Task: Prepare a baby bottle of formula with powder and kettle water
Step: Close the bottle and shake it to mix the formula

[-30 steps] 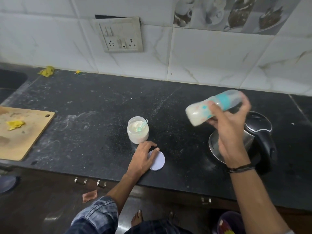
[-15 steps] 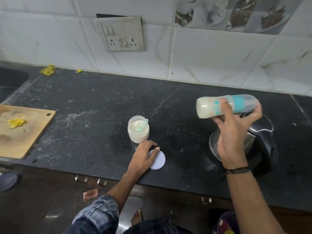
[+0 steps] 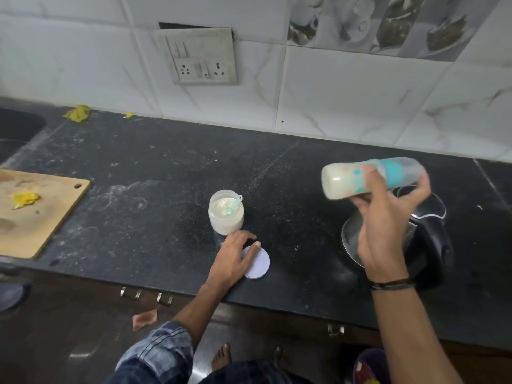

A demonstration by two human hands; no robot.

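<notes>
Most of the task looks done, judging by how things lie on the black speckled stone table [image 3: 155, 173]. At the far left, a pale wooden cutting board [image 3: 41, 217] with a yellow scrap on it plays no part. Near the middle stands the small clear plastic jar of white powder [image 3: 225, 220], uncapped, with a teal plastic scoop [image 3: 234, 205] resting inside it. Just in front of it, the left hand [image 3: 232, 261] lies with relaxed, spread fingers on the round white jar lid [image 3: 260, 266], which sits flat on the table. Further right, the right hand [image 3: 385, 231] is wrapped around the clear baby bottle with the teal collar [image 3: 342, 182]. The bottle is held on its side in the air above the steel-and-black electric kettle [image 3: 432, 245]. It holds milky liquid and appears capped, so powder and water seem already in. Mixing appears to be the step in hand. What probably remains is finishing the shake, capping the jar and setting the bottle down.
</notes>
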